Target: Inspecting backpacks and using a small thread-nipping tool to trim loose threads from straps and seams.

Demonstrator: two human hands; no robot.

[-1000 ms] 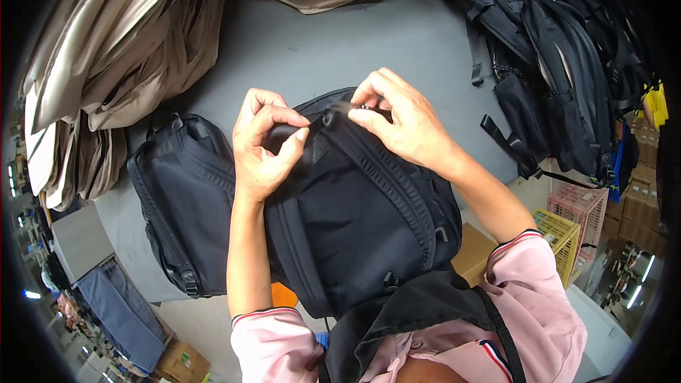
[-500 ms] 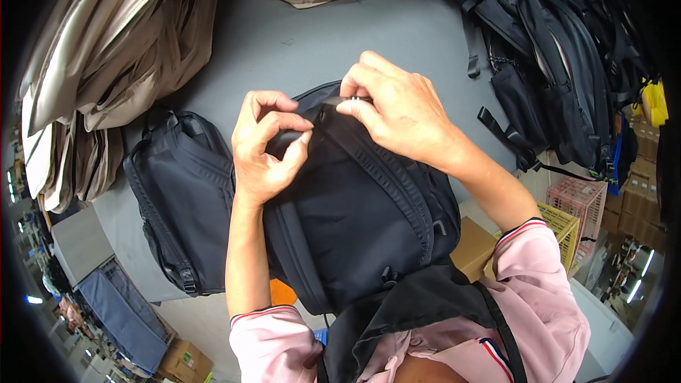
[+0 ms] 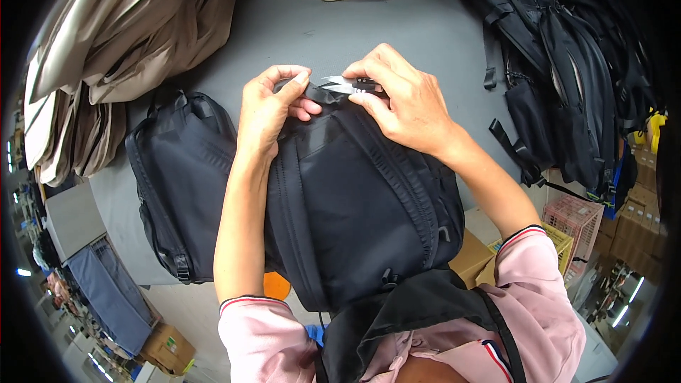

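Black backpack lies at the near side of the grey desk, in front of the wearer. Left hand pinches fabric at its top edge; right hand grips small snippers, blades parted, at that edge. Step looks like trimming there; any loose thread is too small to make out. Next move calls for steady fabric, tips off the cloth. Second backpack left, tan pieces beyond, black bags far right.

Bright, even light covers the tabletop; tube lamps glare at lower right; the curved, distorted rim darkens into black corners.
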